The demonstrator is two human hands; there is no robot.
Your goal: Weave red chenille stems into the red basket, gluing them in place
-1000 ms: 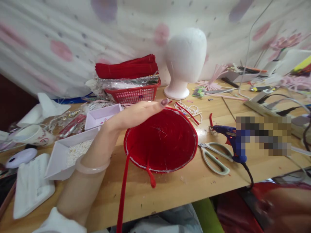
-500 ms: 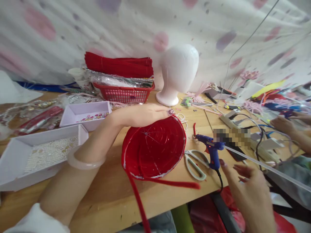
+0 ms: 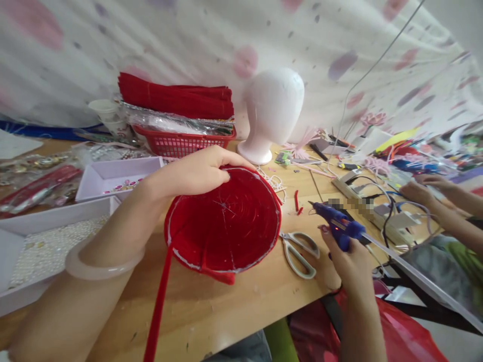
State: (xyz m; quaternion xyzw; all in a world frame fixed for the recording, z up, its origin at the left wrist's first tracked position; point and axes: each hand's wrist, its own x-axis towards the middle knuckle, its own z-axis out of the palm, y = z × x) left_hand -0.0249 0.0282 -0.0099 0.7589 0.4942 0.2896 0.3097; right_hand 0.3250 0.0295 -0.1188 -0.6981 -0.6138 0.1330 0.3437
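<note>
My left hand (image 3: 206, 170) grips the far rim of a red bowl-shaped piece (image 3: 245, 226), thumb inside and the other fingers hidden behind it. Its open side faces me; whitish glue lines run along the rim and thin wires cross the inside. A red fuzzy strip (image 3: 160, 301) hangs from its near left edge, and another red strip end (image 3: 219, 275) sticks out at the front. At the right, my right hand (image 3: 352, 264) is closed round the handle of a blue glue gun (image 3: 334, 218), whose nozzle points left. A long clear glue stick (image 3: 411, 266) trails from its back.
Grey-handled scissors (image 3: 300, 254) and red scraps (image 3: 298, 202) lie between bowl and gun. Pearl and gem boxes (image 3: 113, 203) stand left. Behind are a red basket (image 3: 177, 146) and white head form (image 3: 273, 110). A power strip (image 3: 362, 198) and another person's hands (image 3: 418, 191) are right.
My right hand has closed on the glue gun and tilted it. My left hand has shifted from lying over the rim to gripping it with the thumb inside; the bowl has tipped toward me.
</note>
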